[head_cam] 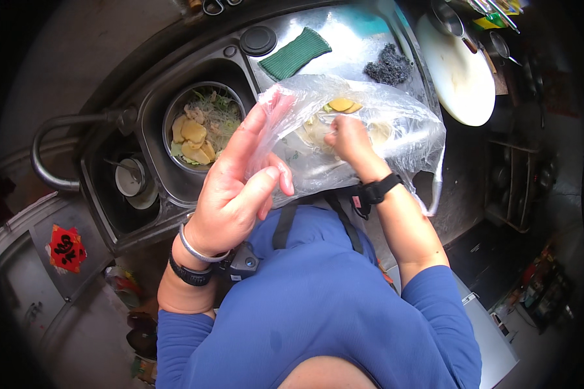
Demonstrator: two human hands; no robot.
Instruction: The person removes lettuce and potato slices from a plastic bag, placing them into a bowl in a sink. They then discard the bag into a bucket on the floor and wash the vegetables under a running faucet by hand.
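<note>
A clear plastic bag (311, 170) spreads in front of me over the steel counter's front part. My left hand (238, 189) is at its left edge, the fingertips under or inside the film, the thumb apart from the fingers. Inside the bag's mouth is my right hand (345, 138), its fingers curled over pale noodle-like food; whether they hold any cannot be told. Yellow slices (341, 104) lie in the bag just beyond it. To the left, a round metal bowl (165, 121) in the sink basin holds yellow slices (193, 131), thin noodles (219, 119) and leafy greens.
A green ribbed cloth (296, 53), a dark scouring pad (388, 65) and a black round lid (258, 41) lie on the counter. A white oval board (460, 73) is at the right. The faucet (41, 150) arches beside the left basin, where a white bowl (128, 177) sits.
</note>
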